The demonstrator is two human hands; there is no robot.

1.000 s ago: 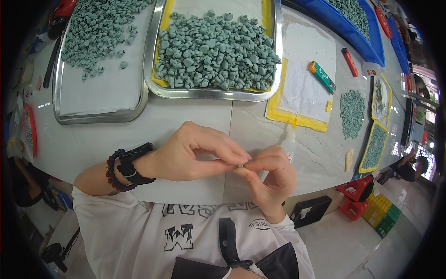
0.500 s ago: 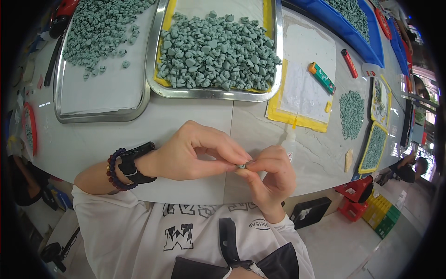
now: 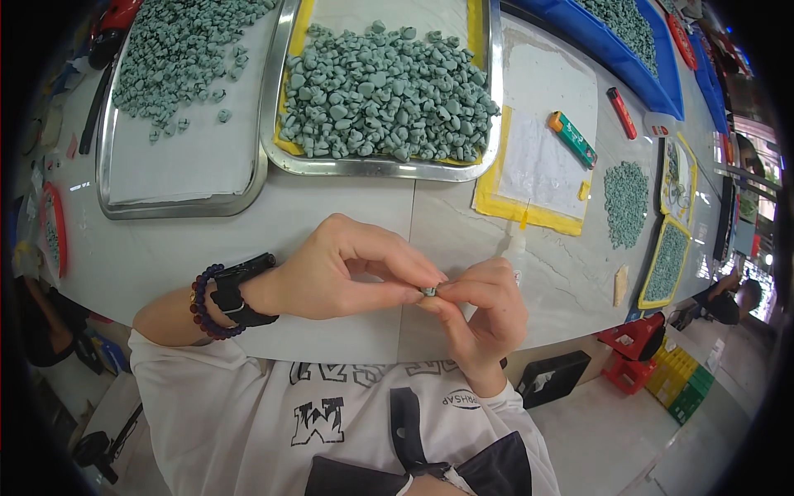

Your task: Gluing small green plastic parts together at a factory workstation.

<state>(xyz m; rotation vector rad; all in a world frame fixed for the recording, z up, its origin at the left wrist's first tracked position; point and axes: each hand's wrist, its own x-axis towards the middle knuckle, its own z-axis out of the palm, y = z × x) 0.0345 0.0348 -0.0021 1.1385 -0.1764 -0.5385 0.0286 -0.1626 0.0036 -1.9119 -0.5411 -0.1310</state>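
Over the near part of the table, my left hand (image 3: 343,271) and my right hand (image 3: 484,310) meet fingertip to fingertip. Pinched between them is a small grey-green piece (image 3: 429,291), mostly covered by the fingers. It resembles the many grey-green pieces (image 3: 380,91) heaped in the metal tray (image 3: 380,169) straight ahead. Just beyond my right hand a small white bottle (image 3: 515,245) with a yellow needle tip stands close to a yellow-edged white board (image 3: 538,157).
A second metal tray (image 3: 182,207) with similar pieces sits at the left. On the right are a green and orange box cutter (image 3: 572,139), a red tool (image 3: 622,113), a loose pile of small pieces (image 3: 627,202), and a blue bin (image 3: 672,91) at the back.
Both hands stay nearly in place. The small piece between the fingertips has turned or shifted slightly.
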